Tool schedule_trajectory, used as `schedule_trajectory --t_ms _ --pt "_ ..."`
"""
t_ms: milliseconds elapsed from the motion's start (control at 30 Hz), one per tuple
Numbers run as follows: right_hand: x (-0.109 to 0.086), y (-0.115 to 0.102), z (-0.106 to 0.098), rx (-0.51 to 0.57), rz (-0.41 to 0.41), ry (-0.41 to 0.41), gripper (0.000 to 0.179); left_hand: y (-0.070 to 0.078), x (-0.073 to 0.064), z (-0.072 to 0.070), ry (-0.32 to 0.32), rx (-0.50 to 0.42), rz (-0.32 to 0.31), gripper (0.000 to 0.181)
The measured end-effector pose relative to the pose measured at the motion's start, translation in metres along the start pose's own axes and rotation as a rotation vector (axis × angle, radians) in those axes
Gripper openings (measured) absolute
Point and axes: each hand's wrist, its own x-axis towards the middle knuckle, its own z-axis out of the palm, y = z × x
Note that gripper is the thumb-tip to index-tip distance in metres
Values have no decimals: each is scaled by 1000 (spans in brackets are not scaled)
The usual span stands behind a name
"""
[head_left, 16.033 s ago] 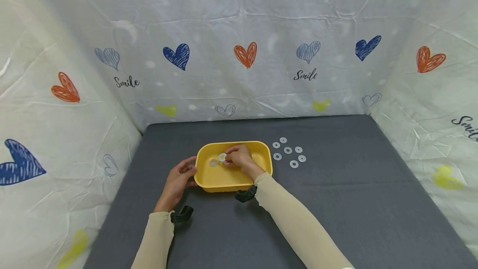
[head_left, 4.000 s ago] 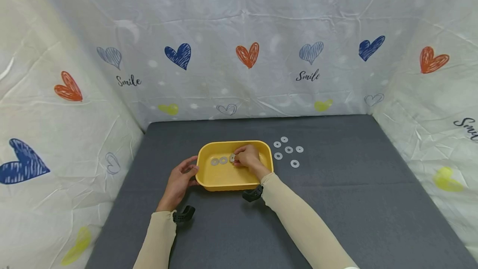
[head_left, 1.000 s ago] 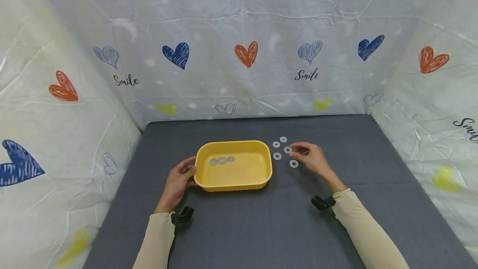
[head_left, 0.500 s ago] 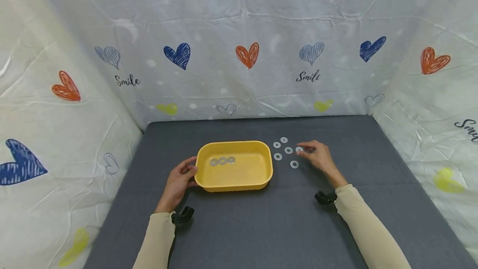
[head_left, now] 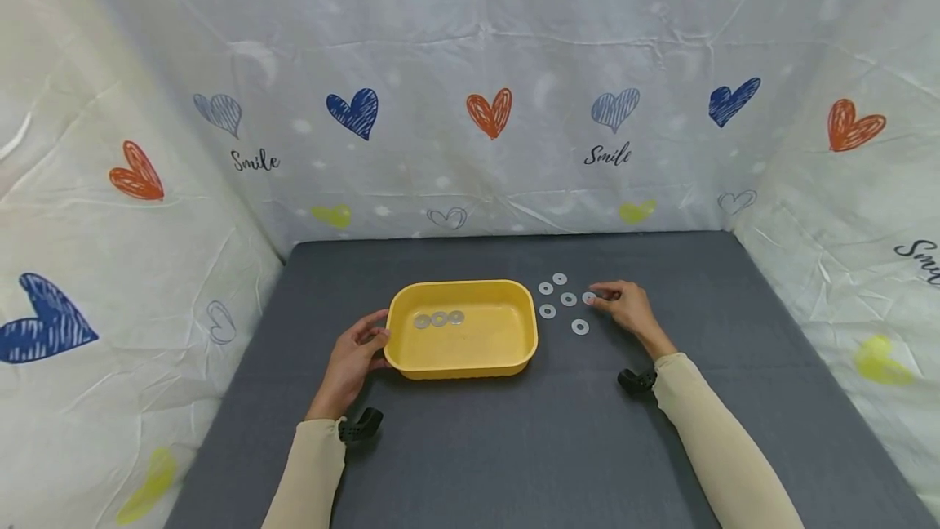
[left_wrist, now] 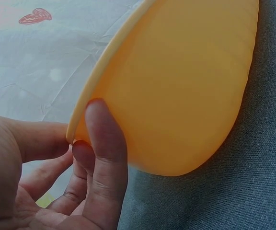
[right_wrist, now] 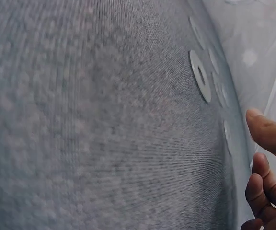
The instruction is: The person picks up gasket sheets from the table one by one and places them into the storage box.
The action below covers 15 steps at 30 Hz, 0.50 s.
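1. Flat, silver-grey, ring-shaped washers: lie in two groups, three inside the yellow, round-cornered, plastic-looking tray, six to its right.
2. White curtain printed with coloured hearts: hangs along left, back and right.
3. Long beige left sleeve: enters from the lower edge, with a black wrist device beside the cuff.
4. Left hand: grips the tray's left end, pinching rim and wall between thumb and fingers.
5. Tray: rests on the dark grey cloth-covered table. Holds its three washers flat on the floor, in a row toward the left; cannot tell whether quite touching.
6. Loose washers: lie scattered on the cloth, near the tray's right end, mostly apart.
7. Right hand: reaches in from the right with bent fingers, thumb and forefinger tips narrowly parted at the rightmost loose washer. Cannot tell whether pinching it or merely beside it.
8. Long beige right sleeve: slants up from the lower edge, second black wrist device beside its cuff.
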Motion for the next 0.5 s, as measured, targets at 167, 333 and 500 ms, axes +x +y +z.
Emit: schedule_trajectory --t_ms 167,333,500 --pt "3 3 0 11 8 -8 32 0 -1 0 -2 5 -6 45" --pt "4 5 2 -3 26 -28 33 0 -1 -1 -9 0 -8 46" --pt "7 6 4 -25 26 -37 33 0 -1 -1 -7 -2 -4 46"
